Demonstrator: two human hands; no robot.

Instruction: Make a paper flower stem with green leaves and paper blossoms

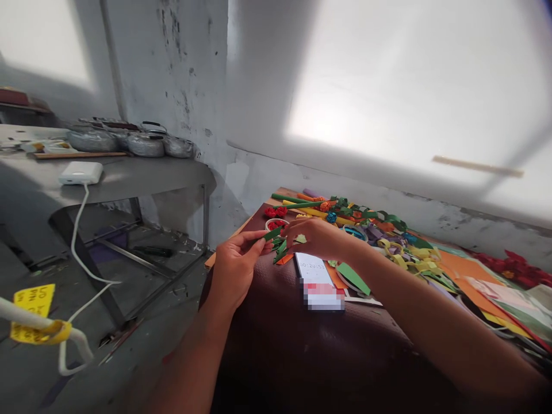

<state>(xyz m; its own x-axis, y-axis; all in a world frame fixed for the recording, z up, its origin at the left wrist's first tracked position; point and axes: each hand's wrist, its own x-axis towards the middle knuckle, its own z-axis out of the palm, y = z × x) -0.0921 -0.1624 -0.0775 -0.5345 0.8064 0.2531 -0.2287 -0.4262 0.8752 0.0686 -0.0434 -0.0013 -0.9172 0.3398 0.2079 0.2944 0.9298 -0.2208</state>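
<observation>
The left hand (pixel 235 267) pinches a narrow green paper strip (pixel 273 233) between thumb and fingertips, palm turned up, just above the near-left part of the dark brown tabletop (pixel 276 322). The right hand (pixel 317 237) meets it from the other side, fingers curled down onto the same cluster of small green paper leaf pieces (pixel 280 250), so both hands are together, closed on the green paper. A small orange paper scrap (pixel 284 260) lies just under the cluster.

Just beside the right wrist lies a white phone with a lit screen (pixel 317 279), flat on the tabletop, and a green paper leaf cut-out (pixel 352 278) rests to its right. Behind the hands stand small red paper roses (pixel 276 212) and long green and yellow rolled paper sticks (pixel 302 204), near the tabletop's far edge by the white wall (pixel 388 103). Sheets of orange paper (pixel 463 273) and yellow paper curls (pixel 416 256) crowd the right side up to its edge.

The near part of the tabletop in front of the arms is bare. To the left, beyond the tabletop's edge, the floor drops away to a grey metal side table (pixel 142 178) carrying a white charger box (pixel 81 172) with a trailing cable.
</observation>
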